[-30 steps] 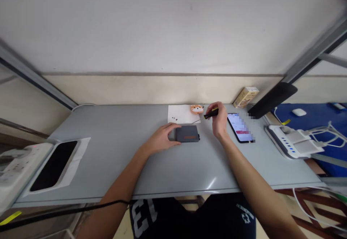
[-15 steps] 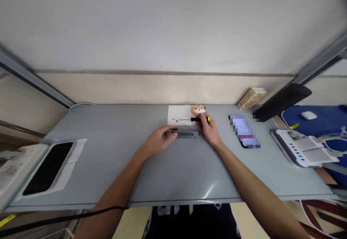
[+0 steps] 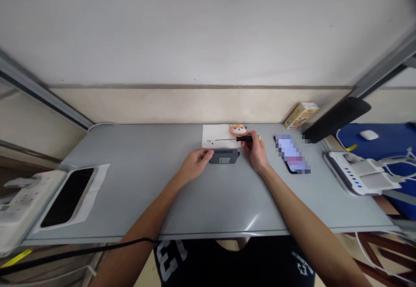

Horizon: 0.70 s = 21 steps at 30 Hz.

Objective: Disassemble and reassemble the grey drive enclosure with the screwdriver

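Near edge: black cable (image 3: pixel 81 254) runs below the grey table (image 3: pixel 211 204). Near left: dark phone (image 3: pixel 65 197) on a white sheet, power strip (image 3: pixel 19 202) beside it. Mid-table: left hand (image 3: pixel 194 165) grips the left end of the small dark grey box (image 3: pixel 224 156), fingers curled on it; the box lies on the table. Right hand (image 3: pixel 259 153) is just right of the box, closed round the screwdriver (image 3: pixel 242 138) handle. Its shaft points left across the white paper (image 3: pixel 219 132) behind the box. A few tiny black screws (image 3: pixel 209 141) lie on that paper. Right: lit phone (image 3: pixel 292 159), charging hub (image 3: pixel 352 173). Far edge: orange animal-face piece (image 3: pixel 238 129), small carton (image 3: pixel 300 114) at the wall.
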### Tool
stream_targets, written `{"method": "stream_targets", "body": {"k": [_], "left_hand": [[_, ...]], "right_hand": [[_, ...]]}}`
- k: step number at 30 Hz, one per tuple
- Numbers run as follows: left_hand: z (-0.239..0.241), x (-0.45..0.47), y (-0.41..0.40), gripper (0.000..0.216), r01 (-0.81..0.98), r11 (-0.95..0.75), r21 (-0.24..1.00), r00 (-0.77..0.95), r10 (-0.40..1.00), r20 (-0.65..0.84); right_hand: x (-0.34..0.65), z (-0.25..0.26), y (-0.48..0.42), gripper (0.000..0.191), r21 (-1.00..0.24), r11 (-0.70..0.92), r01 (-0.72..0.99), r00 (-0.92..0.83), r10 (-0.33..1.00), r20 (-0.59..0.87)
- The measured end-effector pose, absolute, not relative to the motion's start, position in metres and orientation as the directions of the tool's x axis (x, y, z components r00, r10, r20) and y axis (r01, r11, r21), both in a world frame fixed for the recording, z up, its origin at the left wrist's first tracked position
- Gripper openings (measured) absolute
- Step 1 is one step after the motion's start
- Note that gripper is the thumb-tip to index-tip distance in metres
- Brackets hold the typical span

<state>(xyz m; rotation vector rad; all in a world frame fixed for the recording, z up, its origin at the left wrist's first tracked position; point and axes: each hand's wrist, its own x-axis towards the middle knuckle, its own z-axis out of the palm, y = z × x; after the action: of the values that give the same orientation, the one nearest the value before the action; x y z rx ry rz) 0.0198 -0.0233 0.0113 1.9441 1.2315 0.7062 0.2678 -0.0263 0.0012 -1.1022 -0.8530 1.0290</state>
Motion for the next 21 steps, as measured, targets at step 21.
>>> {"method": "stream_targets", "body": {"k": [21], "left_hand": [[0.013, 0.012, -0.029, 0.024, 0.454, -0.728, 0.514, 0.457, 0.685, 0.568]], "right_hand": [[0.262, 0.015, -0.038, 0.042, -0.927, 0.04, -0.374, 0.189, 0.981, -0.034]]}}
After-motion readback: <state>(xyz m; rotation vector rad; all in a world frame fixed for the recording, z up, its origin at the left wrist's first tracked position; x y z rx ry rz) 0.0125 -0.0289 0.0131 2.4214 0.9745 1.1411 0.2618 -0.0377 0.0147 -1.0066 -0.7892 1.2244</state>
